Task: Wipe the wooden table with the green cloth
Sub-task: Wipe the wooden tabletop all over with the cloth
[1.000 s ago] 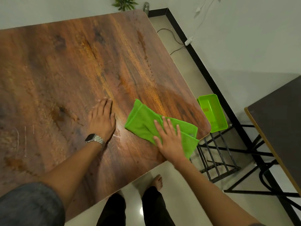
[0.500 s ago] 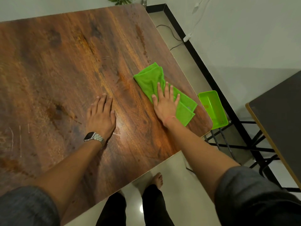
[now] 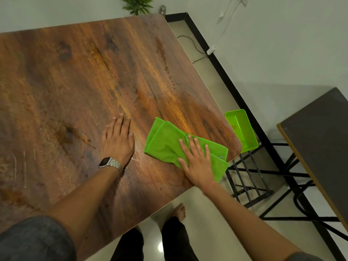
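The wooden table (image 3: 79,87) fills the left and middle of the head view, brown with dark grain and stains. A folded green cloth (image 3: 165,142) lies near its near right corner, one edge hanging slightly past the table edge. My right hand (image 3: 197,162) presses flat on the cloth with fingers spread. My left hand (image 3: 117,141), with a metal watch on the wrist, rests flat on the bare wood just left of the cloth, apart from it.
A green plastic tray (image 3: 242,129) sits on a black wire rack (image 3: 246,178) beside the table's right corner. A dark table (image 3: 323,144) stands at the right. A cable (image 3: 192,46) runs along the floor by the wall, a plant (image 3: 136,4) at the back.
My right hand has pulled the cloth back from farther up the table's right edge to the near right corner. My left hand has stayed in place.
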{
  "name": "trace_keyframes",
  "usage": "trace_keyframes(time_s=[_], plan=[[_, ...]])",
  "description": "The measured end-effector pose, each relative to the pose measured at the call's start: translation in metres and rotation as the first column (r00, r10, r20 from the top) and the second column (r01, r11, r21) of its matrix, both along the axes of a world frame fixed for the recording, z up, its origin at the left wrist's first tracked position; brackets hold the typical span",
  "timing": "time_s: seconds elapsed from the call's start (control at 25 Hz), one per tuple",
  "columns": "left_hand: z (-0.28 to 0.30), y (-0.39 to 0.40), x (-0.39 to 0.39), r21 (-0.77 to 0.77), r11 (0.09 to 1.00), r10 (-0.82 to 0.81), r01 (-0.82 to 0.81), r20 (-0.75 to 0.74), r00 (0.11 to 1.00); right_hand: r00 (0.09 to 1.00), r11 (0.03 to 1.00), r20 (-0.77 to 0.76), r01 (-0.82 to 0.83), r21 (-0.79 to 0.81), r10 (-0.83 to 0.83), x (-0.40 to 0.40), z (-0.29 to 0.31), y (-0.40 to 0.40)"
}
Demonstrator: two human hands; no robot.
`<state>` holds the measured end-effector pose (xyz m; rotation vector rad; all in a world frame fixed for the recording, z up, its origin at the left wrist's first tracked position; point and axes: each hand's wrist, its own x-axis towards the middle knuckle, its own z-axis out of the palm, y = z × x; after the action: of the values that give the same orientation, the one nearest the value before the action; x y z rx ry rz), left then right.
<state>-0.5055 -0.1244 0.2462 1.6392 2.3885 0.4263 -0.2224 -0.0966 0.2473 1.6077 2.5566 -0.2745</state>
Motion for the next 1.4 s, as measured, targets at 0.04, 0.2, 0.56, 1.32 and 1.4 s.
trace_keyframes(time_s=[0.04,0.2,0.56,1.32,1.4], plan=[[0.000,0.000,0.000,-0.007,1.000,-0.004,0.004,0.003,1.000,0.998,0.998,0.014,0.068,0.002,-0.068,0.016,0.002,0.009],[-0.002,-0.001,-0.001,-0.033,0.999,-0.013,0.013,0.000,1.000,0.931,0.932,0.020,0.364,-0.012,-0.363,0.045,0.007,0.065],[-0.009,0.000,-0.002,-0.013,1.000,-0.006,0.006,-0.006,1.000,0.954,0.957,-0.079,0.287,-0.036,-0.289,-0.115,-0.003,0.121],[0.000,0.037,-0.015,-0.058,0.998,-0.015,0.015,0.008,1.000,0.895,0.895,-0.036,0.446,0.019,-0.445,-0.010,-0.001,0.129],[0.001,0.053,-0.019,-0.047,0.999,-0.009,0.010,0.019,1.000,0.906,0.906,-0.038,0.422,0.020,-0.421,-0.031,-0.002,0.166]])
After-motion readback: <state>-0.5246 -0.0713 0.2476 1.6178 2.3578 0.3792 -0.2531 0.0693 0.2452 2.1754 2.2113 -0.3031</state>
